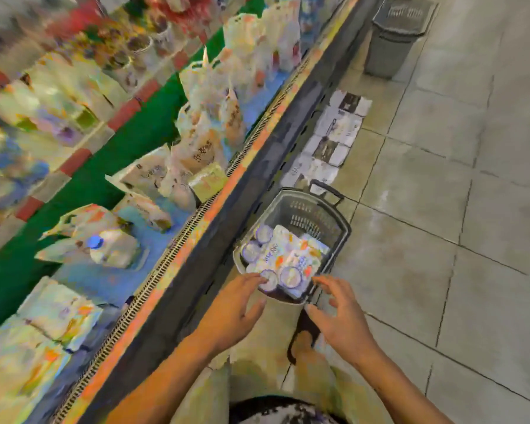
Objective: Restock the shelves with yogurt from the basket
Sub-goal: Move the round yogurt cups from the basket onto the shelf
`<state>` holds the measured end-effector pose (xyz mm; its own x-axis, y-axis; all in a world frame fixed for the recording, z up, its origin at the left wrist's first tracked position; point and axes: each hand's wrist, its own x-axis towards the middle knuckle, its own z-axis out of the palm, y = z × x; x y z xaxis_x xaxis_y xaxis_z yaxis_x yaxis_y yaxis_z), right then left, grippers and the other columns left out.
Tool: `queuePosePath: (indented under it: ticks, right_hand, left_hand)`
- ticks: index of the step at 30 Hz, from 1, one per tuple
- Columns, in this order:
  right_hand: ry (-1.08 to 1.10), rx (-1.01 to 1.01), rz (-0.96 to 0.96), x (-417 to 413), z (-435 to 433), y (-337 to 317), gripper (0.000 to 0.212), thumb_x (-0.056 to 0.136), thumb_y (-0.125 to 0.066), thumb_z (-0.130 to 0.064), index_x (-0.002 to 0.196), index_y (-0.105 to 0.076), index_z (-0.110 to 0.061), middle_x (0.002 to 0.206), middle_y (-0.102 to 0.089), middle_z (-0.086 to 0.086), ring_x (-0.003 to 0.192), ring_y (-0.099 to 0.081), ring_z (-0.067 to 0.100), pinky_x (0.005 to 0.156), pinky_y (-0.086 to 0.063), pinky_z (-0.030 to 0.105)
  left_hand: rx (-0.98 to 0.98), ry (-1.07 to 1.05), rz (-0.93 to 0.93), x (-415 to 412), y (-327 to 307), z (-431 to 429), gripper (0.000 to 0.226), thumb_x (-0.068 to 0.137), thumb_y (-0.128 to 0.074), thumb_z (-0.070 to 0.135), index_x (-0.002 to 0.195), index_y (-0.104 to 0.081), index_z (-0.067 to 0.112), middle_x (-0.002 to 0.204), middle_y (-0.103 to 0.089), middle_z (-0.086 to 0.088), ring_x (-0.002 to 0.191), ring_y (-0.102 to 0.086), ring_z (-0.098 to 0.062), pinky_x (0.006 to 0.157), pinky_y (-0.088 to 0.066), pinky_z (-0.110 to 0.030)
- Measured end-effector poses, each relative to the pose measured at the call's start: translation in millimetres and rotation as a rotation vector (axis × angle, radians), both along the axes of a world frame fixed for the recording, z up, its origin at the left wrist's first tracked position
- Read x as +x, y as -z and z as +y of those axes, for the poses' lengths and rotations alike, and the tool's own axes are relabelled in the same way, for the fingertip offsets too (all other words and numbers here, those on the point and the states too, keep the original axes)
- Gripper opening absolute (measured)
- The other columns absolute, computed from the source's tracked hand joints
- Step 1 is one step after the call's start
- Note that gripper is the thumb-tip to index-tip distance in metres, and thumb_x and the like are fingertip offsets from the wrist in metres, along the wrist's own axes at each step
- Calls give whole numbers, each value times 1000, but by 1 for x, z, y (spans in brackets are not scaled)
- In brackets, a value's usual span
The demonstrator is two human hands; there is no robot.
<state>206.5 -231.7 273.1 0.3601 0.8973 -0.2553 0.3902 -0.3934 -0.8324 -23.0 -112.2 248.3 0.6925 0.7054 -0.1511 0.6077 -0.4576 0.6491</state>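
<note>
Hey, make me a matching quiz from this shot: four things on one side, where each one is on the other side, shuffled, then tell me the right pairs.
Things
1. yogurt basket
2. far grey basket
3. left hand
4. printed sheets

Places
A. lying flat on the floor between the two baskets
B. fingers reaching the round lid of a yogurt cup
C. top right of the view, further down the aisle
D. on the floor just ahead of the person, loaded with yogurt

Pairs: 1-D, 2-C, 3-B, 4-A
</note>
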Motion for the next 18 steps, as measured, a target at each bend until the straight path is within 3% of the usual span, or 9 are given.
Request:
queuePosePath:
  ticks: [4,8,13,16,18]
  right_hand:
    - [-192,-93,-92,38,45,38,56,75,-62,-49,128,-52,-34,134,-46,-14,128,-51,12,107,-44,35]
    - [-393,-207,-224,60,78,88,59,80,-64,-43,135,-52,-27,139,-41,-12,128,-50,15,98,-43,26]
    - [-615,-365,-349,64,108,173,72,79,-58,-53,146,-41,-31,156,-31,2,139,-39,25,104,-44,40]
    - [-630,-388,-373,60,122,229,76,73,-60,-52,142,-48,-23,148,-43,10,132,-48,34,99,-49,43]
    - [-629,-361,-403,59,129,271,76,68,-59,-52,136,-54,-17,135,-54,13,121,-56,39,92,-52,43]
  left_hand:
    - [-29,-53,140,27,38,23,51,95,-49,47,142,-50,27,149,-49,3,139,-45,-13,117,-35,-29]
    - [-59,-36,331,49,86,38,54,85,-46,39,137,-55,24,145,-52,-3,124,-57,-26,100,-51,-38]
    - [-136,61,526,61,173,45,60,76,-49,32,135,-52,23,146,-51,-7,121,-61,-33,86,-57,-45]
    - [-128,82,574,71,222,54,66,78,-57,27,143,-46,24,151,-47,-7,128,-54,-36,94,-51,-47]
    - [-140,85,626,75,257,63,73,85,-57,27,154,-32,24,162,-31,-6,142,-39,-36,108,-41,-48]
